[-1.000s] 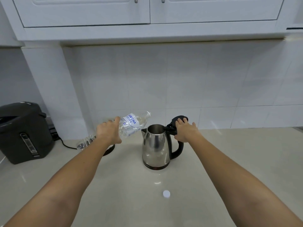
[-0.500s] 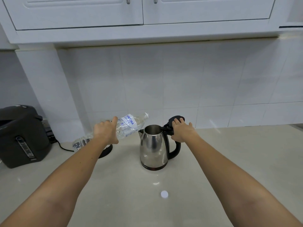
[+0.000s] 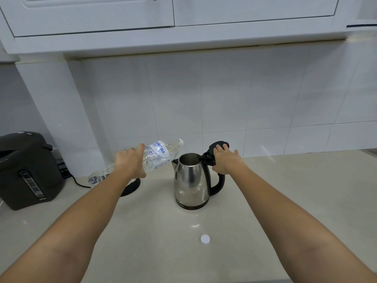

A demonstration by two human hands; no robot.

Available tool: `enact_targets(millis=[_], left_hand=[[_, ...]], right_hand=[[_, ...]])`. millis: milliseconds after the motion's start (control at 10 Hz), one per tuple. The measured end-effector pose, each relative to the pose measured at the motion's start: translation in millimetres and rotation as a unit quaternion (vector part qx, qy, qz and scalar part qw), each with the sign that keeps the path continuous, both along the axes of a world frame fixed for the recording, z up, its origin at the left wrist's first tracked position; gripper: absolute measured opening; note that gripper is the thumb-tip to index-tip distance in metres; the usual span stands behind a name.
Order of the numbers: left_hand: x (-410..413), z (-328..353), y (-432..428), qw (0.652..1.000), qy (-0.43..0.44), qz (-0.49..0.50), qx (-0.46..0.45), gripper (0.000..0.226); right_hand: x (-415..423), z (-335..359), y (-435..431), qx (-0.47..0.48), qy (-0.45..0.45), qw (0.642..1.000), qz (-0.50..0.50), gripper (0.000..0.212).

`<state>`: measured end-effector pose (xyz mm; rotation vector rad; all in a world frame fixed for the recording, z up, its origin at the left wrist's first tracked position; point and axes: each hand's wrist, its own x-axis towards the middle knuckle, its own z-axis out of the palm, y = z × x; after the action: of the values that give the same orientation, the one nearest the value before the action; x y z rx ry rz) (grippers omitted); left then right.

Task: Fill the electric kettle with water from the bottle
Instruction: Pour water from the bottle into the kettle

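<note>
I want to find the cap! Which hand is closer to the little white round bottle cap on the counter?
Neither clearly. The small white round bottle cap lies nearer the camera than the left hand, gripping the clear plastic bottle, and the right hand.

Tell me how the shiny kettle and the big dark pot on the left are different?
The kettle is shiny silver metal; the dark water pot is dull grey-black. The kettle's lid is flipped open under the right hand; the pot's top is shut. The kettle is slimmer with a side handle; the pot is wider and boxier. The bottle, in the left hand, points at the kettle, not the pot. Both stand upright on the counter.
</note>
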<state>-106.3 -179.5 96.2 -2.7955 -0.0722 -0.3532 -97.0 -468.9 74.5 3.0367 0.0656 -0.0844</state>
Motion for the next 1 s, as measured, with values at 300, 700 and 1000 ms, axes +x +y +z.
enact_targets(millis=[300,700,1000], left_hand=[[-0.7,3.6,2.5,1.0,-0.002,0.002,0.008,0.069],[-0.3,2.7,2.4,1.0,0.003,-0.004,0.008,0.068],[-1.6,6.3,3.2,1.0,0.014,0.005,0.008,0.069]], right_hand=[[1.3,0.3,0.6,0.0,0.003,1.0,0.001,0.072],[0.6,-0.2,0.8,0.005,-0.004,1.0,-0.002,0.073],[0.6,-0.6,0.3,0.011,0.0,1.0,0.0,0.073]])
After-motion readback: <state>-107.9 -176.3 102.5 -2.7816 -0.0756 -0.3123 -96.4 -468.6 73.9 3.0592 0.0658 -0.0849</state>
